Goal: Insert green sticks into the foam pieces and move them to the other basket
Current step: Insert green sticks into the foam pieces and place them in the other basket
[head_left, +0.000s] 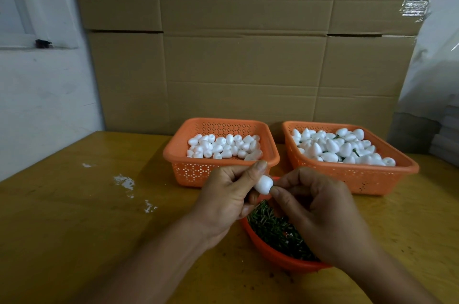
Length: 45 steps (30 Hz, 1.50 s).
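Pinching foam piece (263, 185) and stick, both hands (268, 204) hide the stick bowl (273, 252).

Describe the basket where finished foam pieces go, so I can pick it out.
Against the cardboard wall, two orange baskets sit side by side on the yellow table. Take the right basket, beyond the right hand. Unlike the left basket, its foam pieces show green sticks.

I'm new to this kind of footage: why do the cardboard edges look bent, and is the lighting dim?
Head view: the wide-angle lens bows the brown cardboard wall towards the edges; light is dim and even, with soft shadows under the two orange plastic baskets; the left hand and white foam piece are slightly soft.
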Tool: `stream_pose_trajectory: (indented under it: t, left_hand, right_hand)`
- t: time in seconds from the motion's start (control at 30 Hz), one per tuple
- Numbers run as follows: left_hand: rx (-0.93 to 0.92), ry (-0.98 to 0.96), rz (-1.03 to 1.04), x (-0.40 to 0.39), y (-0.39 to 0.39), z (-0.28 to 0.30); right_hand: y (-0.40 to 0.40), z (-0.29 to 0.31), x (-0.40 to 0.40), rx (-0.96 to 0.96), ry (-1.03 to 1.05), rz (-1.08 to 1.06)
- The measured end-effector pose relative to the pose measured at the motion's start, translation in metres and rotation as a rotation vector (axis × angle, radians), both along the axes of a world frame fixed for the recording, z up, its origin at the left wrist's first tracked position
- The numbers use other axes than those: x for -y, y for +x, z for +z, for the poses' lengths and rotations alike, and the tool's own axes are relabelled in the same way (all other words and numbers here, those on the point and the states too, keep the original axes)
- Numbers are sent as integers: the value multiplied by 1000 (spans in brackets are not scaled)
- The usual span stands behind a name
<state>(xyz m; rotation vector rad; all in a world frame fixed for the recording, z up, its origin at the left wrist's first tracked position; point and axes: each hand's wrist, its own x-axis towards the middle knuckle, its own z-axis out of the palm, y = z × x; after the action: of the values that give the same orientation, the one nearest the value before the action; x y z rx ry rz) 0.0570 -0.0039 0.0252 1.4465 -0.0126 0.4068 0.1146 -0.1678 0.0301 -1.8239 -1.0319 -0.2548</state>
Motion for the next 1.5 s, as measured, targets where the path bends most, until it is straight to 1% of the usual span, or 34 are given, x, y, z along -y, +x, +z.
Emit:
stream_pose_trajectory:
  t: [0.07,0.13,0.2,0.27,0.37,0.57,0.7,0.87,0.97,1.03,1.17,1.37,1.5]
  left_hand:
    - [-15,-22,-33,-3,0,1]
    - [-17,-69,-111,-5,-1,2]
    - [-7,-119,-183,-6,-1,2]
    - [-4,-147,-203,-6,-1,1]
    - [12,-129,-170,-4,0,0]
    - [82,78,-56,3,-1,-1]
    - [118,179,8,5,-1,-3]
    - [151,264,35,11,-4,0]
    - [189,280,36,12,-5,3]
    - [174,301,58,13,-5,2]
    - [166,254,91,12,-3,-5]
    - [177,161,23,8,1,-8]
    - [180,183,8,9,0,-7]
  right_hand:
    - [-1,0,-2,-2,30,-27]
    - [-2,1,-3,-19,64,-48]
    - [-2,1,-4,-56,90,-44]
    - [-2,2,-4,-87,104,-27]
    - [-4,1,-6,-109,120,-8]
    - [-8,-1,-8,-99,137,-14]
    - [-11,0,-10,-74,170,-21]
    - [-14,1,-11,-61,214,16]
    - [-15,1,-12,-55,263,51]
    - [-16,1,-13,-65,295,75]
    - [-15,0,-14,-115,316,119]
    - [-5,0,-10,-180,308,91]
    - [2,-2,-9,-189,311,69]
